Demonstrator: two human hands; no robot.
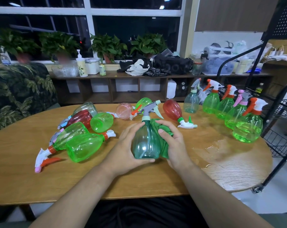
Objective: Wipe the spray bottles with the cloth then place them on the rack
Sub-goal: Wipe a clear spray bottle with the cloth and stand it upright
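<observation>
A teal spray bottle (pixel 145 142) with a grey trigger head stands upright above the middle of the wooden table (pixel 106 181). My left hand (pixel 126 148) grips its left side and base. My right hand (pixel 173 145) presses a green cloth (pixel 164 129) against the bottle's right side, fingers curled round the cloth. Several spray bottles lie on their sides at the left, among them a bright green one (pixel 83 146) and a red one (pixel 81 117). Another red bottle (pixel 173 110) lies behind my hands. Several bottles stand upright along the right edge, the nearest a green one (pixel 248 127).
A black wire rack (pixel 281 129) on wheels stands just past the table's right edge. Wet patches (pixel 221 145) glisten on the right part of the table. A patterned armchair (pixel 16 96) is at the left, and a low shelf with plants runs under the window.
</observation>
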